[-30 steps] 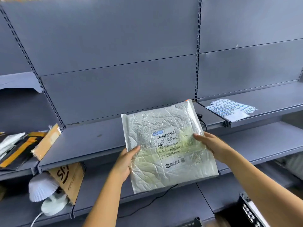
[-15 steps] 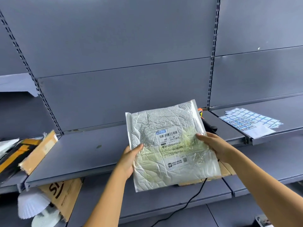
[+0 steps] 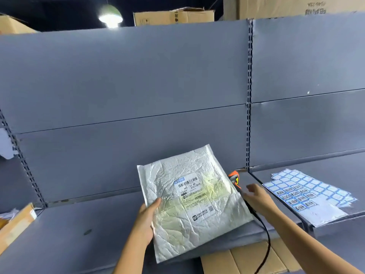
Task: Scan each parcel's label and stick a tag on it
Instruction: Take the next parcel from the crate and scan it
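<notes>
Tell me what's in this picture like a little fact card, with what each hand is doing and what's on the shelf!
parcel: crinkly silver bag, label side up, held tilted over the grey shelf
label: white, barcode at the top
scanner: orange and black, behind the parcel's right edge, black cable trailing down
stickers: blue-bordered sheets lying right of the scanner
left hand: grips the parcel's left edge, thumb on top
right hand: open, holds nothing, beside the scanner
</notes>
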Demonstrator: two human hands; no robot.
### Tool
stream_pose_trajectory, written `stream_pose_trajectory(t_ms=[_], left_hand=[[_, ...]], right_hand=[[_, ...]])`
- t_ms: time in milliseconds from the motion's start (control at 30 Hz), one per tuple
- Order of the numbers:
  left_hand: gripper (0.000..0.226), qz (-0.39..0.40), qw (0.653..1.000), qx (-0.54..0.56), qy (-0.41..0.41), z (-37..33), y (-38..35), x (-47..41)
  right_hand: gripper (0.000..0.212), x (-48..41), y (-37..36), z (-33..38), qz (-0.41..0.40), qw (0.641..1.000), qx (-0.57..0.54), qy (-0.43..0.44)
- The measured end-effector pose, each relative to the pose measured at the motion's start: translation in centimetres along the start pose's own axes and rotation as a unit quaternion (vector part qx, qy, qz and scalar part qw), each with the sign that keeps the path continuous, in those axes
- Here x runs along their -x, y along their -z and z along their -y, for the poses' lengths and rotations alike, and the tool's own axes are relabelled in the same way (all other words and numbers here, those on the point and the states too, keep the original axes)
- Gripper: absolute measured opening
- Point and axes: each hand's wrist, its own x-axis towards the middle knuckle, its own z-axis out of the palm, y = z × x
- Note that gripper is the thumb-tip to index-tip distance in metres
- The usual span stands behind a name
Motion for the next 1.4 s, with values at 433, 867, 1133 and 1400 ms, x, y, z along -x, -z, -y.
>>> stream_pose_trajectory(t_ms=[433,867,1133,1400], left_hand=[[0.068,-0.018,0.999,-0.021,-0.025,0.6,1.0,-1.7],[0.100,-0.028,0.999,-0.011,-0.041,-0.5,0.0,-1.1],[0.084,-0.024,0.999,-0.008,-0.043,-0.3,-1.7,-1.3],[0.042,-0.023,0.999,-0.001,-0.026,-0.3,-2.2,-1.5]], right_hand=[[0.037,-3.8,-3.4,-1.3,0.059,0.976,0.211,-0.005],[0.020,0.7,-1.1,2.3,0.077,0.945,-0.317,-0.032],[0.049,7.9,-1.1,5.7,0.281,0.884,-0.370,0.052],[0.026,8.6,-0.2,6.9,0.234,0.912,-0.325,0.086]])
